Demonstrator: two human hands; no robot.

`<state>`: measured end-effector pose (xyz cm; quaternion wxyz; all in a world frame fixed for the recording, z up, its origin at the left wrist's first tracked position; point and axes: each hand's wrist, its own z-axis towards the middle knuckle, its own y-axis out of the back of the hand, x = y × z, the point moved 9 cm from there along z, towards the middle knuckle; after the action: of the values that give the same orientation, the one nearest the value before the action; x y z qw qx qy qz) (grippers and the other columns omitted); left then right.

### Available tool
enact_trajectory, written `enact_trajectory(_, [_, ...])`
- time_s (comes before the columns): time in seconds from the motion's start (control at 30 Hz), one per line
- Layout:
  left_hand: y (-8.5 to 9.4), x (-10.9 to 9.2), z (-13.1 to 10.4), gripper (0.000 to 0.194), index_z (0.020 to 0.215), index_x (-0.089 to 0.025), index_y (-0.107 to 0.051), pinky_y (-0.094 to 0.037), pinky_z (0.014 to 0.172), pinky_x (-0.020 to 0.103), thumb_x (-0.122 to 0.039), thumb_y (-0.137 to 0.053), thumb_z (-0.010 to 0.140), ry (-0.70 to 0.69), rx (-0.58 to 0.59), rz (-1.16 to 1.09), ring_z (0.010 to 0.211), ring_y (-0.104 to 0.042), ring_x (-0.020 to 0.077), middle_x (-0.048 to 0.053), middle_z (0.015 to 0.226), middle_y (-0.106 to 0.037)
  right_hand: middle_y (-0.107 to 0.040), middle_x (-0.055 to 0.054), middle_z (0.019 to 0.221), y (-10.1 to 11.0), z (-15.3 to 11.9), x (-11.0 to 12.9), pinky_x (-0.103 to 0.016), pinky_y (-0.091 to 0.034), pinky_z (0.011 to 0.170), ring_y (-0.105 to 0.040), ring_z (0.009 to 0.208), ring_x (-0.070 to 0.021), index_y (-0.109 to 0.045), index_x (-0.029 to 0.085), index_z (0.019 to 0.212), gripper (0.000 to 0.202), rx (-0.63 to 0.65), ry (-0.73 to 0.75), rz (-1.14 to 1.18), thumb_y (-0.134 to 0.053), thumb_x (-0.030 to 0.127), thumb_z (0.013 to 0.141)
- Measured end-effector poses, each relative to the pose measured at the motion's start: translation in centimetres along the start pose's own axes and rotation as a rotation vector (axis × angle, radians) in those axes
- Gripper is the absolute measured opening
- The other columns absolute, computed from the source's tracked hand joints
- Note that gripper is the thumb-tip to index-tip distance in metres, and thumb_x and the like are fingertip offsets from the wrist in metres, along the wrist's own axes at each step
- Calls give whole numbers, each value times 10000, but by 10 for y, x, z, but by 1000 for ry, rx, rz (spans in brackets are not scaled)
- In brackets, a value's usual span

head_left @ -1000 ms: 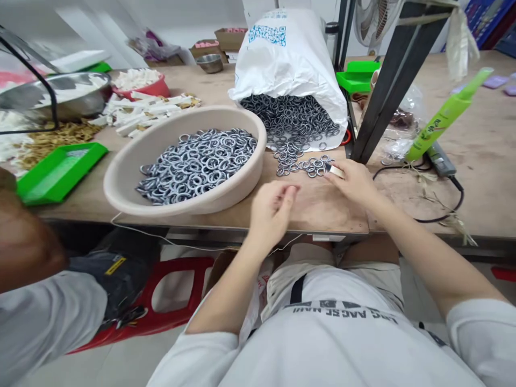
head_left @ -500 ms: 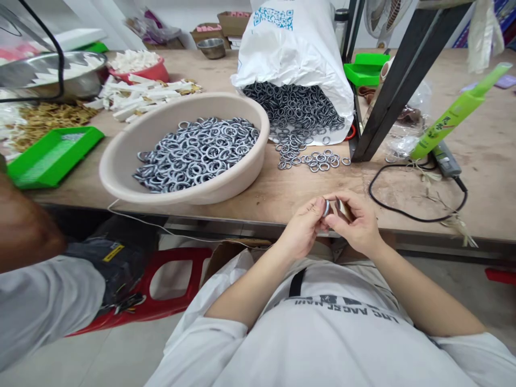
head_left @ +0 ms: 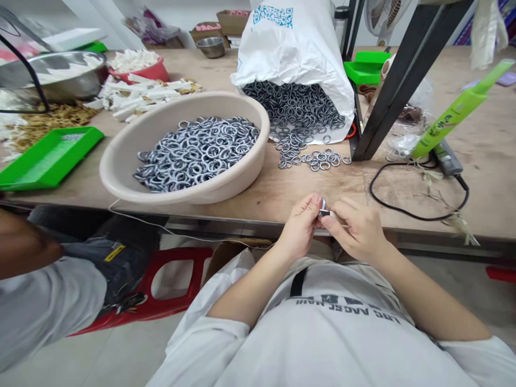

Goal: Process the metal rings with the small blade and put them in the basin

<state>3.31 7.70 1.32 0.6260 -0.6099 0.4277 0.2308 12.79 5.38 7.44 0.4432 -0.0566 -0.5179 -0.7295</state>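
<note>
Just above the front edge of the table, my left hand (head_left: 299, 227) is closed, pinching a grey metal ring (head_left: 323, 203) between thumb and fingers. Facing it, my right hand (head_left: 358, 226) is also closed, with the thumb pressed on a small dark flat piece (head_left: 324, 213) that meets the ring. The kind of that piece cannot be made out, and fingers cover part of it. Beyond my hands, loose metal rings (head_left: 322, 160) lie on the wood. To the left stands a beige basin (head_left: 116, 180) heaped with similar rings.
A white sack (head_left: 298, 54) spills rings behind the basin. A dark metal post (head_left: 403, 91), a black cable (head_left: 407, 217) and a yellow-green tube (head_left: 455, 118) stand or lie to the right. At left are a green tray (head_left: 44, 161) and a co-worker's arm (head_left: 28, 244).
My right hand has turned and its fingers have curled in more. The dark flat piece has moved left against the ring. The co-worker's arm and green tray have shifted slightly.
</note>
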Motion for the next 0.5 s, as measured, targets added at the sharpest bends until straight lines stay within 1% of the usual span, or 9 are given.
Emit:
enact_trajectory(0.13, [2, 2, 0, 418, 725, -164, -511, -365, 538, 182, -500, -756, 774, 36, -12, -28, 577, -370, 70, -43, 672, -420, -476, 3, 654, -3, 2, 5, -299, -302, 601, -446, 621, -139, -508, 209, 690, 335, 1, 12, -20, -517, 388, 973])
enact_trajectory(0.23, [6, 6, 1, 412, 731, -170, -517, -374, 556, 194, -503, -755, 775, 45, -1, -25, 572, -385, 71, -45, 665, -433, -520, -2, 651, -11, 3, -5, -296, -299, 593, -464, 618, -139, -514, 210, 683, 364, 57, -38, 61, -484, 402, 990])
enact_trajectory(0.3, [3, 8, -2, 405, 714, -171, -521, -369, 571, 212, -515, -703, 823, 29, 74, 48, 570, -393, 78, -37, 639, -446, -510, 7, 625, -12, 5, -26, -291, -287, 573, -461, 595, -136, -496, 213, 666, 412, 47, -137, 94, -453, 448, 1002])
enact_trajectory(0.37, [-7, 11, -10, 415, 699, -172, -532, -364, 581, 242, -533, -620, 884, 40, 204, 180, 570, -404, 94, -15, 622, -475, -464, 20, 575, -6, 8, -57, -287, -275, 551, -442, 558, -136, -460, 217, 637, 476, -25, -272, 68, -424, 524, 999])
enact_trajectory(0.4, [-11, 9, -14, 421, 698, -176, -538, -360, 578, 258, -538, -579, 908, 38, 248, 254, 570, -412, 104, -3, 622, -492, -457, 19, 561, -1, 11, -73, -285, -278, 547, -445, 550, -141, -460, 219, 632, 499, -61, -331, 35, -409, 559, 993])
enact_trajectory(0.43, [-11, 0, -18, 421, 703, -181, -546, -357, 574, 271, -538, -547, 926, 6, 256, 333, 571, -421, 114, 8, 633, -510, -488, 10, 570, 2, 15, -87, -285, -296, 555, -475, 569, -153, -490, 221, 646, 510, -75, -370, -9, -389, 583, 991])
enact_trajectory(0.47, [-8, -16, -21, 414, 712, -187, -554, -359, 574, 281, -532, -524, 939, -71, 216, 421, 577, -433, 123, 15, 646, -525, -551, -8, 613, 5, 20, -99, -287, -323, 576, -521, 612, -172, -545, 222, 692, 509, -71, -393, -65, -372, 598, 989])
enact_trajectory(0.5, [0, -43, -23, 404, 719, -194, -564, -364, 578, 288, -524, -511, 948, -204, 127, 534, 591, -451, 133, 17, 657, -535, -623, -34, 690, 8, 27, -110, -295, -350, 604, -566, 671, -196, -606, 222, 772, 500, -58, -406, -134, -368, 606, 986])
